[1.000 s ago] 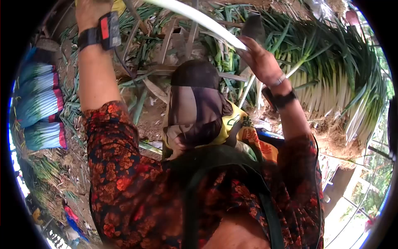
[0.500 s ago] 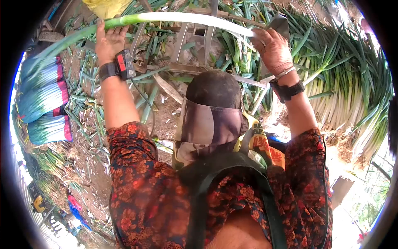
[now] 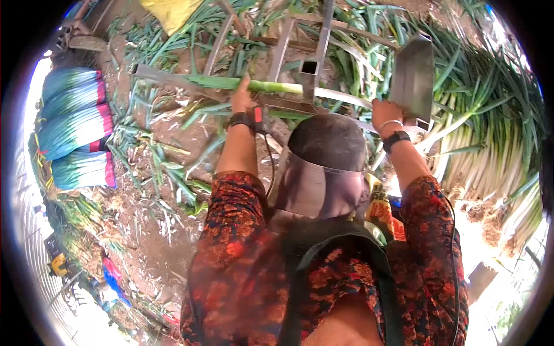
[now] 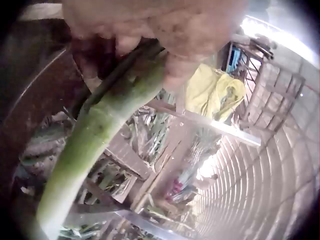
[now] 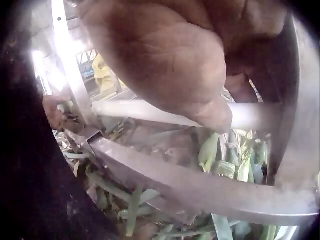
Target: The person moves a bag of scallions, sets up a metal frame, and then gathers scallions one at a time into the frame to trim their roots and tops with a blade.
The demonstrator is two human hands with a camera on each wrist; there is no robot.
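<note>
One long green onion (image 3: 277, 87) lies level along the metal frame (image 3: 281, 52) in the head view, white end to the right and green leaves to the left. My left hand (image 3: 243, 102) grips it where the leaves begin. In the left wrist view, thumb and fingers curl round the green part of the stalk (image 4: 95, 130). My right hand (image 3: 386, 113) holds the white end beside an upright metal plate (image 3: 414, 81). The right wrist view shows the white shank (image 5: 150, 111) passing behind the thumb, with that hand's other fingers partly hidden.
A large pile of green onions (image 3: 479, 121) lies to the right, roots toward me. Packed bundles (image 3: 75, 130) are stacked at the left. A yellow sack (image 3: 172, 12) sits beyond the frame. Loose leaves and scraps litter the dirt floor (image 3: 156, 230).
Both hands have come down with the green onion, from raised in front to the metal frame. The left hand has moved right along the stalk, and its fingers have closed round it.
</note>
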